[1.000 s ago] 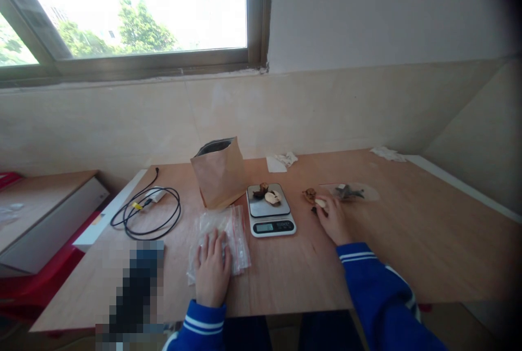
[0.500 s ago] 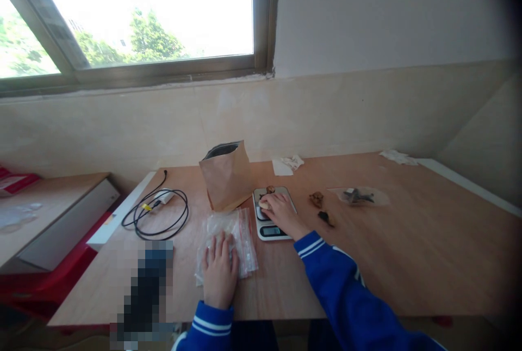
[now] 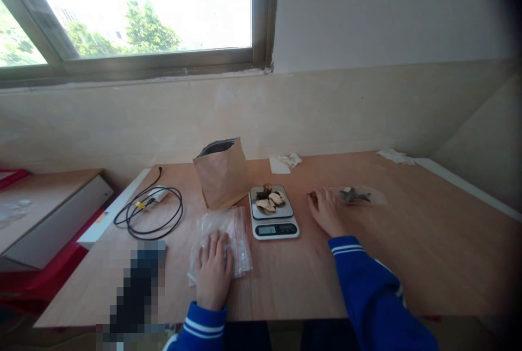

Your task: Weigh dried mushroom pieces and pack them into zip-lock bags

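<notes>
My left hand [image 3: 214,269] lies flat with fingers stretched over a stack of clear zip bags [image 3: 240,242]. My right hand [image 3: 326,210] is to the right of a white kitchen scale [image 3: 275,231], its fingers curled down round a brown dried mushroom piece [image 3: 312,196], mostly hidden. Several pale and dark dried mushroom pieces [image 3: 267,205] rest on the scale's plate; its display is lit, but I cannot read it. Behind the bags stands an opened brown paper pouch [image 3: 223,174].
A clear bag with dark pieces [image 3: 354,195] lies beyond my right hand. Coiled black cable [image 3: 179,215] and a blurred dark object [image 3: 136,291] are at the left. Crumpled tissue [image 3: 290,160] lies near the wall, under the window [image 3: 163,62].
My right hand has left the scale and moved right to the loose brown pieces. The pale piece it held now lies on the scale. My left hand stays on the bags.
</notes>
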The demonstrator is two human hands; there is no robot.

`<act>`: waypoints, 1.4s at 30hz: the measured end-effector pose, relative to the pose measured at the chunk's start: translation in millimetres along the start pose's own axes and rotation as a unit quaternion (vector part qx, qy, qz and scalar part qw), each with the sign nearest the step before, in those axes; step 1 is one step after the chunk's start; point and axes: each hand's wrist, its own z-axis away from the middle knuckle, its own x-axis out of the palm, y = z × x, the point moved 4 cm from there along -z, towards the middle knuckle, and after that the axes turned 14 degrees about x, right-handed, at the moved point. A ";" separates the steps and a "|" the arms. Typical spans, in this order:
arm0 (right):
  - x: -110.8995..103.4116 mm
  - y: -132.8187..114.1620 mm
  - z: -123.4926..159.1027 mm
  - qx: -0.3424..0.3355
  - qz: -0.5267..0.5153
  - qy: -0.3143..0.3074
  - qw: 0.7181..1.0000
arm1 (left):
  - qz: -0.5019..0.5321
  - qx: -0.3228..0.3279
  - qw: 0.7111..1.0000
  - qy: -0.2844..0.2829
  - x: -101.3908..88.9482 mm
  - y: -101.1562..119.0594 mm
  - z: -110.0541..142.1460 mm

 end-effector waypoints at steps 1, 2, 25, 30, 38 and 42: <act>4.8 10.0 0.5 0.005 0.018 -0.009 1.000 | -0.002 0.000 1.000 0.000 0.5 -0.1 0.0; 9.1 17.4 1.8 0.010 0.031 -0.021 0.999 | -0.004 0.000 1.000 0.000 1.0 -0.3 -0.1; -24.5 -63.2 46.8 -0.139 -0.160 -0.084 0.974 | -0.008 0.004 1.000 -0.007 0.2 -0.2 -0.9; -20.7 -57.9 44.6 -0.115 -0.153 -0.059 0.980 | -0.006 0.004 1.000 -0.006 0.4 -0.2 -0.7; -10.1 3.5 29.5 0.073 -0.030 0.041 0.996 | -0.005 0.002 1.000 -0.003 0.1 -0.5 -0.6; -5.0 18.9 37.5 0.088 -0.039 0.021 0.995 | -0.005 0.004 1.000 -0.007 0.3 0.1 -0.9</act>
